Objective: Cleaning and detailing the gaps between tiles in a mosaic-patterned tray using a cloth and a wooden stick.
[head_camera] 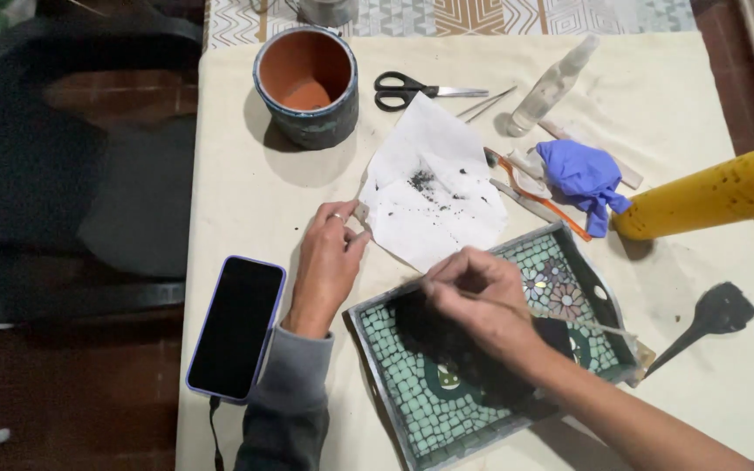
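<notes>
A thin stick (569, 318) is pinched in the curled fingers of the right hand (473, 296), right over the dark patch on the tile tray (412, 384). The left hand (325, 266) is laid flat and open on the table (237, 192), just beside the tray's corner, with nothing held. A phone (236, 327) is close by the left wrist. Dark mess could be smeared onto the clean tiles if the stick is dragged too far.
</notes>
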